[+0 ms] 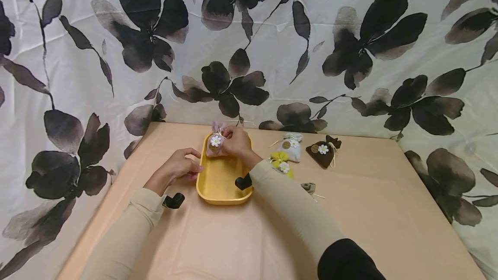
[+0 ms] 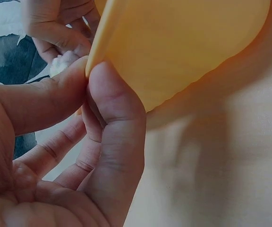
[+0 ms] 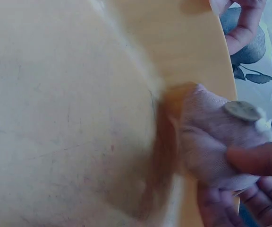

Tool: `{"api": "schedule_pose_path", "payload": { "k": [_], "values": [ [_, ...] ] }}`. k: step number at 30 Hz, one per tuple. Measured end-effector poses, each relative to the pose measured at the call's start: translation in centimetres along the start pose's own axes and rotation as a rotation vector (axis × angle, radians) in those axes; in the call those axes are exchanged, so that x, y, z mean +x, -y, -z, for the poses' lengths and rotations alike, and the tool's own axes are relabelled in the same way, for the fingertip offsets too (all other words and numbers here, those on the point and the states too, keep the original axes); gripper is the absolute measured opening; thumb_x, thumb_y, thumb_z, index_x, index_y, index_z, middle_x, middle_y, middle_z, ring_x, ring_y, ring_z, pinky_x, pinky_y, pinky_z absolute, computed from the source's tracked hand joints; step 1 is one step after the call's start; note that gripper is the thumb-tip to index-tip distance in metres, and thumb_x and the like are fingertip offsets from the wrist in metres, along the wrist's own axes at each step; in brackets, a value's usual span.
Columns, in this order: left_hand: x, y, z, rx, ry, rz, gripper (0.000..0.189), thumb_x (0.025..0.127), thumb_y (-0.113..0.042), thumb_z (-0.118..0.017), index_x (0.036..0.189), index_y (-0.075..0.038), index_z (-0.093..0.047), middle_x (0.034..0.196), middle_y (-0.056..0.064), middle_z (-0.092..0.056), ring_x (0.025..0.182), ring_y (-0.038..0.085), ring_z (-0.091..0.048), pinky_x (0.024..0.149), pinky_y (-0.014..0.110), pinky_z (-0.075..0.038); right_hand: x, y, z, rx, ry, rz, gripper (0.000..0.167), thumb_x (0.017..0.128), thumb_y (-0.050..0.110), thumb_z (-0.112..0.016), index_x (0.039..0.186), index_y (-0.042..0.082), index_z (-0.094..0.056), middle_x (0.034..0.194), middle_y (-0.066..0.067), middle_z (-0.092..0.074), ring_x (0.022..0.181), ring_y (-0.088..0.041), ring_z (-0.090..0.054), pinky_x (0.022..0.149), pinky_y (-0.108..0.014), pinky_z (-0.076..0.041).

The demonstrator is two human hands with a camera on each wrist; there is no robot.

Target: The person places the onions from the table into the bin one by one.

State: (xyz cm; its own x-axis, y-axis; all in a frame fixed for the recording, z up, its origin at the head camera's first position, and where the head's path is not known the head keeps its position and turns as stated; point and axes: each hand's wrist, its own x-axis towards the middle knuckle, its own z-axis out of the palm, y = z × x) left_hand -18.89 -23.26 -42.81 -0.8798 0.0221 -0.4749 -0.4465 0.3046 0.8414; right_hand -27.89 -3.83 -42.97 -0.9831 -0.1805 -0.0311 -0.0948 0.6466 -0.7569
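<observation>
A yellow tray [image 1: 218, 180] lies toward the back left of the table. My left hand [image 1: 178, 167] pinches its left rim between thumb and fingers, as the left wrist view shows close up. At the tray's far left corner, my right hand [image 1: 237, 142] holds a small pink drawstring pouch [image 1: 213, 147] with a white flower on its front. In the right wrist view a round coin-like disc [image 3: 242, 110] shows on the pouch [image 3: 211, 137], and the thumb presses against the cloth. The pouch overlaps the tray's inner wall there.
Right of the tray lie a white pouch [image 1: 289, 147], a dark brown pouch [image 1: 324, 151] and a yellow pouch [image 1: 281, 161], each with a flower. Nearer, a grey-brown pouch [image 1: 309, 188] is partly behind my right sleeve. A floral cloth [image 1: 288, 64] hangs behind the table [image 1: 369, 211].
</observation>
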Motion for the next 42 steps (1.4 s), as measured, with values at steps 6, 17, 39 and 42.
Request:
{"api": "schedule_pose_path", "payload": {
  "k": [6, 17, 39, 42],
  "values": [
    [0.0, -0.3, 0.0, 0.019, 0.001, -0.002, 0.053, 0.093, 0.000, -0.072, 0.140, -0.002, -0.048, 0.092, 0.012, -0.073, 0.063, 0.014, -0.064, 0.061, 0.025, -0.059, -0.3, 0.0, 1.4, -0.025, 0.060, -0.006, 0.040, 0.081, 0.005, -0.072, 0.121, 0.008, -0.068, 0.120, -0.010, -0.070, 0.107, -0.027, -0.063, 0.100, -0.039, -0.057],
    [-0.3, -0.8, 1.0, 0.043, 0.006, 0.000, 0.058, 0.093, -0.004, -0.074, 0.144, -0.002, -0.046, 0.087, 0.006, -0.071, 0.067, 0.013, -0.065, 0.067, 0.028, -0.062, -1.8, -1.3, 8.1, 0.256, 0.199, 0.031, 0.049, 0.086, 0.000, -0.076, 0.133, 0.000, -0.060, 0.133, -0.024, -0.063, 0.110, -0.032, -0.067, 0.090, -0.044, -0.064],
    [-0.1, -0.2, -0.4, 0.057, 0.055, -0.008, 0.059, 0.096, -0.006, -0.071, 0.146, -0.002, -0.042, 0.100, 0.011, -0.072, 0.067, 0.010, -0.064, 0.066, 0.025, -0.061, -12.3, -16.4, 21.2, 0.365, 0.148, -0.060, 0.044, 0.095, 0.001, -0.070, 0.135, -0.009, -0.054, 0.133, -0.029, -0.058, 0.096, -0.010, -0.069, 0.086, -0.042, -0.065],
    [-0.2, 0.0, -0.3, 0.060, 0.049, -0.005, 0.059, 0.096, -0.006, -0.072, 0.146, -0.002, -0.041, 0.099, 0.010, -0.072, 0.067, 0.010, -0.064, 0.066, 0.025, -0.061, -14.2, -18.1, 21.3, 0.394, 0.125, -0.057, 0.046, 0.094, 0.001, -0.071, 0.134, -0.012, -0.052, 0.127, -0.024, -0.062, 0.096, -0.009, -0.071, 0.085, -0.041, -0.065]
  ]
}}
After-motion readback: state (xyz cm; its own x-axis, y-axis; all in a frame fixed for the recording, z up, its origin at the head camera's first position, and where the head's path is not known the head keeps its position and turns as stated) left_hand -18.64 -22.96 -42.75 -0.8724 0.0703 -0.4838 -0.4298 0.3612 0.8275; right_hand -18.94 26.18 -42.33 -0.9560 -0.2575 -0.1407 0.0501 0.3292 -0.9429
